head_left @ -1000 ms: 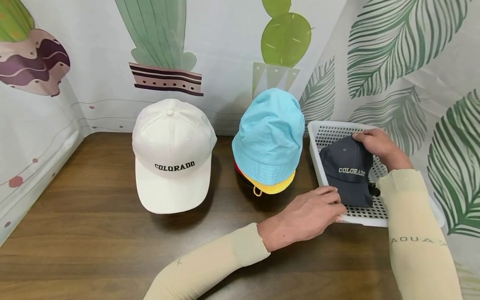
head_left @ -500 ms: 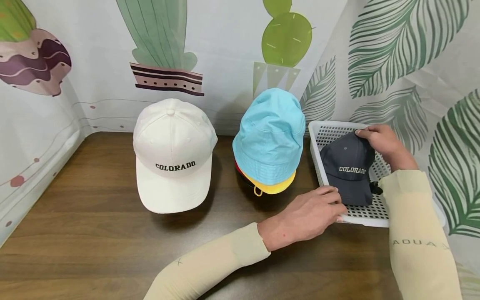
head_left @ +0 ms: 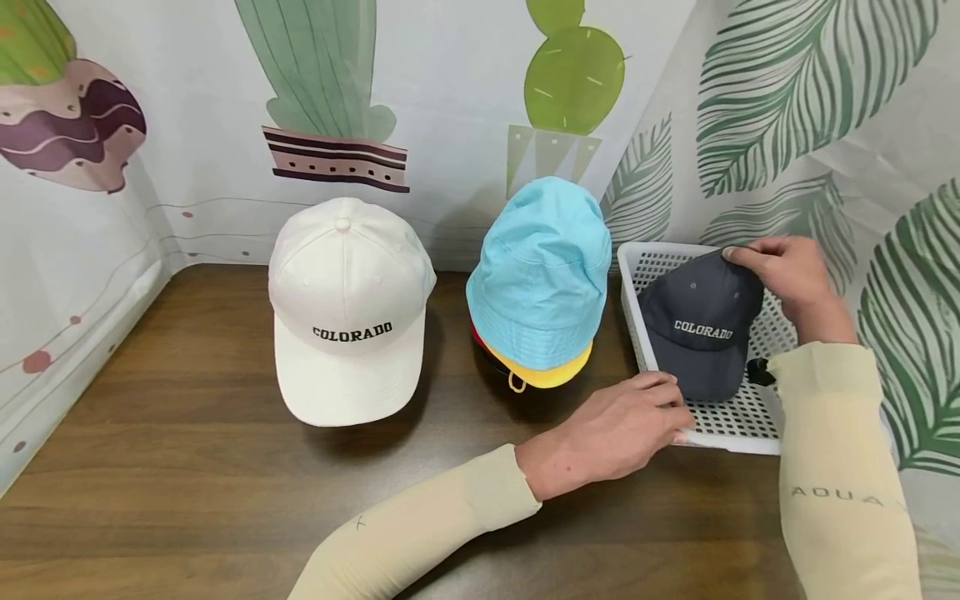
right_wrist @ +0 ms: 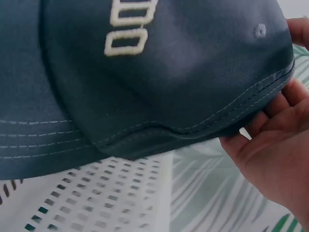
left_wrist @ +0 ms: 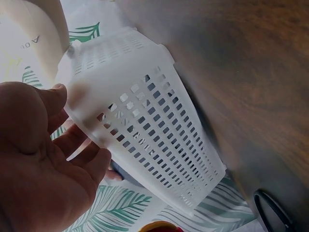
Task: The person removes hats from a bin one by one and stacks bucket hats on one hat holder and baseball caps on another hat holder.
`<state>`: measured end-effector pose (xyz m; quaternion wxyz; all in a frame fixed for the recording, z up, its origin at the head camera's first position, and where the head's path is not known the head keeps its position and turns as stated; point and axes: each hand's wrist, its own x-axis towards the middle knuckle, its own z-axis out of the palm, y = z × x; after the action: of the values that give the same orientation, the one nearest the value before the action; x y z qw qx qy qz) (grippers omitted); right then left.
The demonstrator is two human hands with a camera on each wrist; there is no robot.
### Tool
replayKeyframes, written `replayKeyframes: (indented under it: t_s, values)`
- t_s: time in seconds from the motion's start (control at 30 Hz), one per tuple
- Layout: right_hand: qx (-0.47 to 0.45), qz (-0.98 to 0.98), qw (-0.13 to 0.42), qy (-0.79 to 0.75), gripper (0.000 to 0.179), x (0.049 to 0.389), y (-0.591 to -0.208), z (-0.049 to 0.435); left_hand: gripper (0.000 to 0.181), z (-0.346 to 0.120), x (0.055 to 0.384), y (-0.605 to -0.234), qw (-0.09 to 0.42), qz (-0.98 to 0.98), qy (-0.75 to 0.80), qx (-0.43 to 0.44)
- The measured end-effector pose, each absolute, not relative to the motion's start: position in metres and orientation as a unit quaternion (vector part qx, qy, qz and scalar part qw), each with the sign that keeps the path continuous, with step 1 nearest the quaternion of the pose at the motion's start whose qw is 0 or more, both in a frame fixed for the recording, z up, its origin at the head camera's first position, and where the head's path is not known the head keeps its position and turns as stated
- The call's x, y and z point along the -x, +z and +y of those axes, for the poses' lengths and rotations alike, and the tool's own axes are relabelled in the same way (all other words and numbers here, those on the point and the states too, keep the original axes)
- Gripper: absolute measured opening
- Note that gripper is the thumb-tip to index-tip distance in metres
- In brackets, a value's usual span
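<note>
A dark navy baseball cap [head_left: 701,312] lettered COLORADO is in the white plastic basket [head_left: 633,317] at the right. My right hand [head_left: 795,271] grips the cap's back edge, thumb on top; in the right wrist view its fingers [right_wrist: 277,113] curl under the crown. On the basket's near left corner rests my left hand [head_left: 615,425]. The left wrist view shows that hand [left_wrist: 53,150] pinching the rim, thumb outside and fingers inside. Part of the basket's right side is hidden behind my right sleeve.
A white COLORADO cap [head_left: 348,308] stands on the wooden table [head_left: 187,400] at the left. Between it and the basket sits a light blue bucket hat [head_left: 543,267] over a yellow-brimmed hat [head_left: 551,375]. Inside the basket lies a small black item [head_left: 760,372]. Patterned cloth hangs behind.
My right hand has moved up and to the right, drawing the navy cap with it, so its brim sits higher above the basket floor. The left hand stays on the rim.
</note>
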<state>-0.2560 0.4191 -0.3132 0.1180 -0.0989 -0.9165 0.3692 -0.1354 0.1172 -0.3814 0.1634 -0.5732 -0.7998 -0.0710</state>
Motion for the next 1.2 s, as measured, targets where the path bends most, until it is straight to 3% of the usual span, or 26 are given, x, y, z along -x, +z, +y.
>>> replayKeyframes:
  t_s: [0.07,0.17,0.43,0.77,1.0,1.2]
  values:
    - [0.102,-0.908,0.136,0.382,0.020,0.253,-0.310,0.419,0.023,0.117,0.135,-0.382,0.164,-0.800,-0.070,0.573]
    - [0.103,-0.900,0.147,0.396,0.027,0.248,-0.303,0.416,0.023,0.118,0.135,-0.382,0.164,-0.801,-0.068,0.572]
    - [0.113,-0.888,0.170,0.412,0.023,0.239,-0.295,0.407,0.024,0.117,0.135,-0.382,0.166,-0.802,-0.060,0.571]
    - [0.194,-0.846,0.221,0.445,0.026,0.221,-0.287,0.390,0.024,0.116,0.135,-0.381,0.165,-0.802,-0.060,0.571]
    - [0.220,-0.779,0.297,0.507,0.014,0.206,-0.284,0.375,0.025,0.116,0.136,-0.381,0.163,-0.801,-0.060,0.572]
    - [0.180,-0.681,0.380,0.599,0.021,0.196,-0.285,0.364,0.025,0.117,0.136,-0.381,0.162,-0.802,-0.061,0.572]
